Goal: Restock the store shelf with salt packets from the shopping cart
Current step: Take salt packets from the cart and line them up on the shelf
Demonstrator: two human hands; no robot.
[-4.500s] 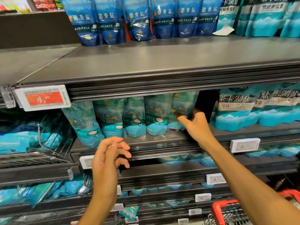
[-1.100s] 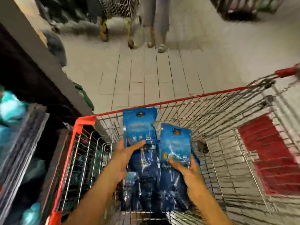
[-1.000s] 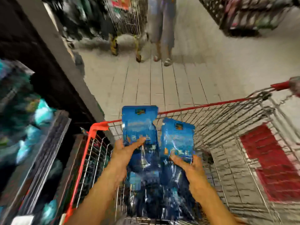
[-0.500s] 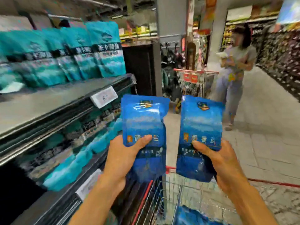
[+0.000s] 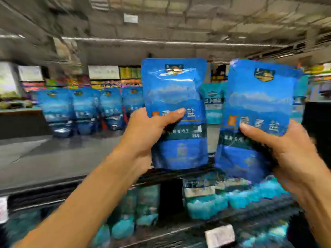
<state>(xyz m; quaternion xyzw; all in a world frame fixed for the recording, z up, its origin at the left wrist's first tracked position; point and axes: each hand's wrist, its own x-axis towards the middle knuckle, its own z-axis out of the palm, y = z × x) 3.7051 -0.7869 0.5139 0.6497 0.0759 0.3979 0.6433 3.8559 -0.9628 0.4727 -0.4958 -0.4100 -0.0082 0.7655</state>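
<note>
My left hand (image 5: 143,133) grips a blue salt packet (image 5: 174,97) upright, thumb across its front. My right hand (image 5: 290,158) grips a second blue salt packet (image 5: 258,97) the same way, just to the right. Both packets are raised in front of the top shelf (image 5: 53,158), whose grey board is bare at the front. A row of matching blue packets (image 5: 82,110) stands at the back of that shelf, to the left of my hands. The shopping cart is out of view.
Teal salt packets (image 5: 213,102) stand behind and between the two held packets. The lower shelf (image 5: 232,221) holds more teal packets (image 5: 206,206) and a white price tag (image 5: 219,235). The picture is blurred by motion.
I lifted two blue packets out of the cart and turned from the aisle to face the shelf. Both packets are now held higher, at the top shelf's level.
</note>
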